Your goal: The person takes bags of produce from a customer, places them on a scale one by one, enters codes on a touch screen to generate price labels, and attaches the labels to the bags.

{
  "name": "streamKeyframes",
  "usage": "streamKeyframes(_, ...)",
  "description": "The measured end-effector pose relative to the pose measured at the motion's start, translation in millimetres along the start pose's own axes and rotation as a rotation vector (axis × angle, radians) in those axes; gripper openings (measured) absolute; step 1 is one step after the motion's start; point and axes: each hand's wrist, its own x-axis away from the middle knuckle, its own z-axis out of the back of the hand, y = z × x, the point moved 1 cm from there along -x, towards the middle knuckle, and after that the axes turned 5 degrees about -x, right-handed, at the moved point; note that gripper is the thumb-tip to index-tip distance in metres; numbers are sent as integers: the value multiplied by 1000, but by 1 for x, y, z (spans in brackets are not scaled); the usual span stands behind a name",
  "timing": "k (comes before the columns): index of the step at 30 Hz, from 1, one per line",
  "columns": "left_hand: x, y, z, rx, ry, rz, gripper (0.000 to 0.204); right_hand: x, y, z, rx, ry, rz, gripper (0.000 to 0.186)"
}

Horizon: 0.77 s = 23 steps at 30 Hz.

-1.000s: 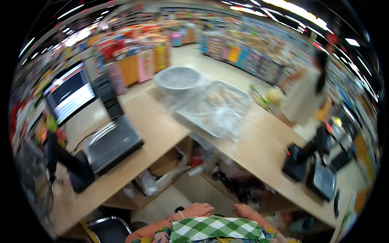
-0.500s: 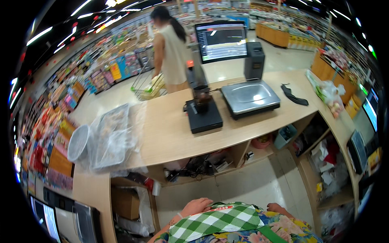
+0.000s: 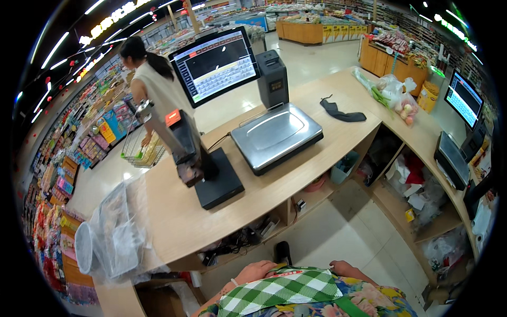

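Both of my hands are low in the head view, close to my body. My left hand (image 3: pixel 255 271) and my right hand (image 3: pixel 344 267) rest at the top edge of a green-and-white checked cloth (image 3: pixel 280 290) over a flowered garment. Their fingers are tucked behind the cloth and hidden. The wooden counter (image 3: pixel 174 211) stands a step in front of me, out of reach of either hand. On it are a steel weighing scale (image 3: pixel 276 136) and a black stand with a scanner (image 3: pixel 211 177).
A touch monitor (image 3: pixel 215 63) and a black printer (image 3: pixel 273 78) stand behind the scale. A dark cloth (image 3: pixel 342 113) and bagged produce (image 3: pixel 393 95) lie to the right, clear plastic bags (image 3: pixel 113 232) to the left. A shopper (image 3: pixel 153 90) with a basket cart stands beyond the counter.
The view has swung round from the plastic bags and bowl to the scale and monitor, which now sit closer and central. My hands stay at the checked cloth.
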Motion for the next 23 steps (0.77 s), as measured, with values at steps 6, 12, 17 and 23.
streamKeyframes(6, -83, -50, 30, -21, 51, -112, 32, -44, -16, 77, 95, -72, 11, 36)
streamKeyframes(12, -152, -104, 41, -162, 91, -108, 34, -107, -74, 184, 137, 128, 97, 36)
streamKeyframes(17, -209, -121, 48, -298, 118, -39, 53, -116, -126, 264, -28, 343, 260, 34)
streamKeyframes(23, -261, -137, 47, -378, 57, 85, 70, -151, -110, 355, -93, 701, 299, 45)
